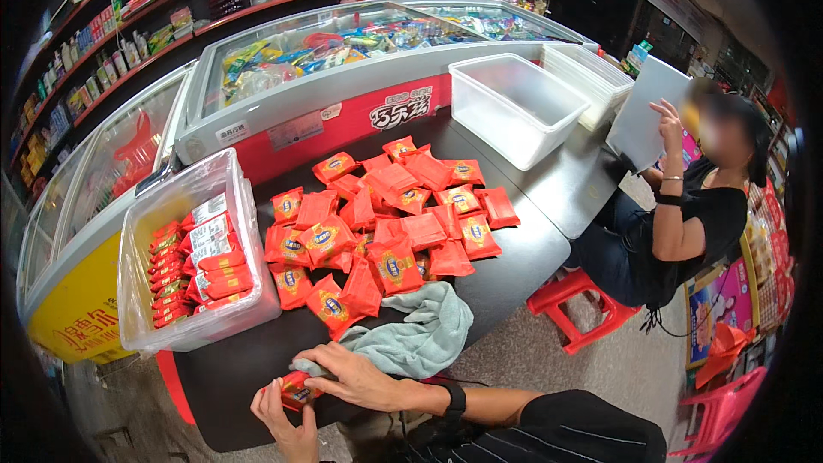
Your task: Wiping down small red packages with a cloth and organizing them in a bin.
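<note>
At the near table edge the left hand and right hand pinch one red snack packet between them, apparently lying left-right, cloth just beyond, packet pile farther.

The snack packets are red and orange, each with a blue and yellow oval emblem. The cloth is pale grey-green. The desk is glossy black. The tubs are clear white plastic. The stool is red.
</note>
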`<action>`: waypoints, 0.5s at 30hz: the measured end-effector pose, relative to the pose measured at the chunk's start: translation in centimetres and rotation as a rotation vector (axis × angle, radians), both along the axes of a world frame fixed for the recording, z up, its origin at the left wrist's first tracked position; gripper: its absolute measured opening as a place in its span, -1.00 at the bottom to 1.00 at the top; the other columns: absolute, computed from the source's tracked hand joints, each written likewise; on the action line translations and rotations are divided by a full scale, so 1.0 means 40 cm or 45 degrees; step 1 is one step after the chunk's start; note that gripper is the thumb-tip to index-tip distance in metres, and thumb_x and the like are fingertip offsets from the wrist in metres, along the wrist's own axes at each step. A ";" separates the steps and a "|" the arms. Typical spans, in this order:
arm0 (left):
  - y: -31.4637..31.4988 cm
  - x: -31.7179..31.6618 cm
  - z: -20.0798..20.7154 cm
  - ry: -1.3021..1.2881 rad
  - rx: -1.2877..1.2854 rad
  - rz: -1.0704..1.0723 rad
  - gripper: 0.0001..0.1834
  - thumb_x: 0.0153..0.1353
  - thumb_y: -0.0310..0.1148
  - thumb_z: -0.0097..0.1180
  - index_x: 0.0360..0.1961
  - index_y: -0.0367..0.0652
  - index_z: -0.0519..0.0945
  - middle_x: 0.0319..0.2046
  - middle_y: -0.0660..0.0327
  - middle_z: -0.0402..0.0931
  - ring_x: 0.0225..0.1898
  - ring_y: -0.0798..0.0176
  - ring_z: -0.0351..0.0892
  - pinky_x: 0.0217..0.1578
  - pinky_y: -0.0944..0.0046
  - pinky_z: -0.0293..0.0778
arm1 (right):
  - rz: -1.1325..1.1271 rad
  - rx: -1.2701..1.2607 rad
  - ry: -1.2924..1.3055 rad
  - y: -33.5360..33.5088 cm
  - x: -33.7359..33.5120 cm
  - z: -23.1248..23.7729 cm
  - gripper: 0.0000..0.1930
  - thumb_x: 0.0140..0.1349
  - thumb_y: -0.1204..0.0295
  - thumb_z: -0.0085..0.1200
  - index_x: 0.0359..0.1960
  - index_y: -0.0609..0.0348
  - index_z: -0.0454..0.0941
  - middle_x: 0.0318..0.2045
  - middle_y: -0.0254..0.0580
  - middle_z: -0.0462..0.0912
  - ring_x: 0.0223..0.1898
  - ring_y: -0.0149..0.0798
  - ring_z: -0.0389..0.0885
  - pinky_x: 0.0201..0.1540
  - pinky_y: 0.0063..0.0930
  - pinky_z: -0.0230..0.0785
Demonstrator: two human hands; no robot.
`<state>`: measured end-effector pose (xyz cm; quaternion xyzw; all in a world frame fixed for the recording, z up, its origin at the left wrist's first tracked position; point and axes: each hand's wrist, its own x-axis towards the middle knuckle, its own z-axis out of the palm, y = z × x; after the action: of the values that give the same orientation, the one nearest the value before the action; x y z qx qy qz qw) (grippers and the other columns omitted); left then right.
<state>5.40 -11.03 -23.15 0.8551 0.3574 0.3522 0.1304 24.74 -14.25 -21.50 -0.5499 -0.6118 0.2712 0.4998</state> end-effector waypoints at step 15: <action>-0.046 0.076 0.051 -0.930 -1.207 -0.018 -0.42 0.44 -0.34 -0.06 0.40 -0.18 0.09 0.10 0.10 0.33 0.08 0.23 0.40 0.02 0.24 0.43 | -0.182 0.331 0.215 -0.024 -0.038 -0.016 -0.61 0.20 0.57 0.19 0.07 0.15 0.42 -0.03 -0.11 0.53 0.04 -0.04 0.51 0.07 -0.27 0.34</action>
<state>8.43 -12.89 -21.12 0.5297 0.4019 0.4245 0.6146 23.23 -15.23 -22.16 -0.4979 -0.5569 0.1990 0.6344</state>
